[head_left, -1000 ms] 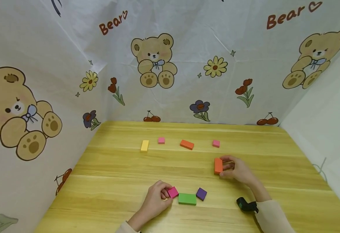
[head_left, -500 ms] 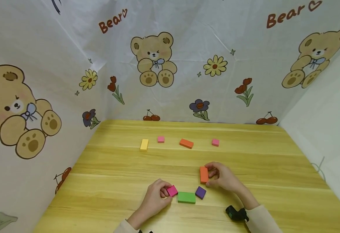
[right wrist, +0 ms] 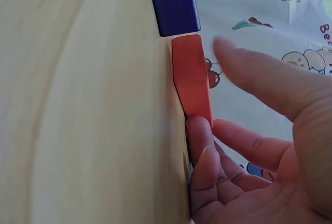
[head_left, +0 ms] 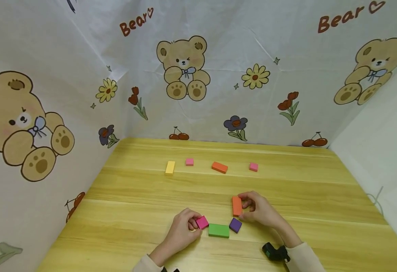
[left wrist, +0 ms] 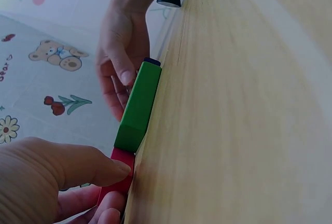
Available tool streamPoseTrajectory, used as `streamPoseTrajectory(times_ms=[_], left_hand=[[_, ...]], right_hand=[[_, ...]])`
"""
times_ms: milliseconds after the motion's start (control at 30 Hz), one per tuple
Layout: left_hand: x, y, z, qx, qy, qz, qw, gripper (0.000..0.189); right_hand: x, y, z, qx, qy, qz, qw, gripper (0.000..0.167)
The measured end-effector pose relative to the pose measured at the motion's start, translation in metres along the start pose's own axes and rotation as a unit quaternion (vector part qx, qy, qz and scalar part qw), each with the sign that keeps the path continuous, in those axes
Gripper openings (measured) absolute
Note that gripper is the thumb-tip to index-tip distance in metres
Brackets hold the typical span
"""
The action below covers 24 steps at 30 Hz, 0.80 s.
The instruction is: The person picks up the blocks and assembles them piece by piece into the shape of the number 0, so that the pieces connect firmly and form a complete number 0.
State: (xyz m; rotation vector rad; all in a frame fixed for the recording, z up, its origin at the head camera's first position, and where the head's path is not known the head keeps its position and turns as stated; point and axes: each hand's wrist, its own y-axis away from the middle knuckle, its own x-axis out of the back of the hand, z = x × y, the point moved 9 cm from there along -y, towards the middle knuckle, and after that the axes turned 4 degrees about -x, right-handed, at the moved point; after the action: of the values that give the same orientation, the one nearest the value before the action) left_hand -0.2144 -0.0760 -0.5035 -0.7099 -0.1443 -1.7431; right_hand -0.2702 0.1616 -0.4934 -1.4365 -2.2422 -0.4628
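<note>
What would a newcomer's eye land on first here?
Probably the cartoon bears on the backdrop behind and beside the table. Then perhaps the green block at front middle, between the purple block and the magenta block the left hand pinches. The right hand touches the nearer orange block.

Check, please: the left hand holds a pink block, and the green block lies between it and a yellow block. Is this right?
Not quite: the head view shows the green block between the pink block in the left hand and a purple block.

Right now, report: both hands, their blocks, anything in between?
Left hand pinching magenta block. Right hand touching nearer orange block. In between: green block, purple block.
</note>
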Motion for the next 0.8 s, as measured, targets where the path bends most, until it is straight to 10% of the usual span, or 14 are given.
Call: streamPoseTrajectory(times_ms=[800], left_hand=[[0.0,-0.0009,0.0025,-0.003,0.001,0.001,1.0,0.029]], right_hand=[[0.0015,0.0021,0.0018,0.018,0.016,0.014,0.9996,0.053]])
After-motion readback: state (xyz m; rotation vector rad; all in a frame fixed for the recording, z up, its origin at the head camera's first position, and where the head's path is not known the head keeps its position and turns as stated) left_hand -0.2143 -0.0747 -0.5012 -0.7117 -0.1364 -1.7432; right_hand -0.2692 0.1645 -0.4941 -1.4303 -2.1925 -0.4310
